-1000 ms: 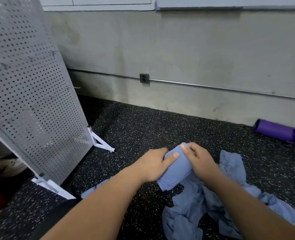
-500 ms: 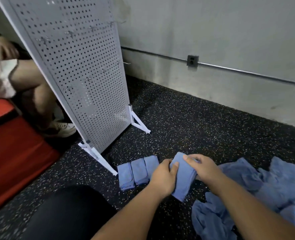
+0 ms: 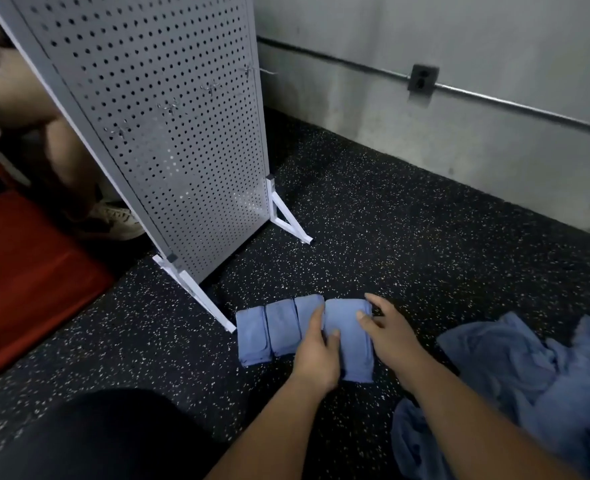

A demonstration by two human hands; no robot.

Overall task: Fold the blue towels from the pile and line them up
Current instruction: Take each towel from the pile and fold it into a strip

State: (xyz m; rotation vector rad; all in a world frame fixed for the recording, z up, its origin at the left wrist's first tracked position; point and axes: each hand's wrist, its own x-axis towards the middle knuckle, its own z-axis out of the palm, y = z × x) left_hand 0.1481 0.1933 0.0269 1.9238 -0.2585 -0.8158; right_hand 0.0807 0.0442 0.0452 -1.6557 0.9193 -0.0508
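A folded blue towel (image 3: 350,344) lies flat on the speckled black floor, at the right end of a row of three folded blue towels (image 3: 269,330). My left hand (image 3: 316,355) rests on its left edge, fingers mostly straight, partly covering the third towel of the row. My right hand (image 3: 388,336) lies along its right edge with fingers spread and relaxed. The loose pile of crumpled blue towels (image 3: 529,382) sits on the floor to the right.
A white perforated panel (image 3: 168,133) on angled feet stands just left of the row, one foot (image 3: 203,299) close to the leftmost towel. Behind it are a person's leg and shoe (image 3: 116,220) and a red mat (image 3: 26,271). A grey wall (image 3: 459,116) with an outlet runs behind.
The folded towel went from being held up in both hands to lying on the floor beside the row. My view turned left and down.
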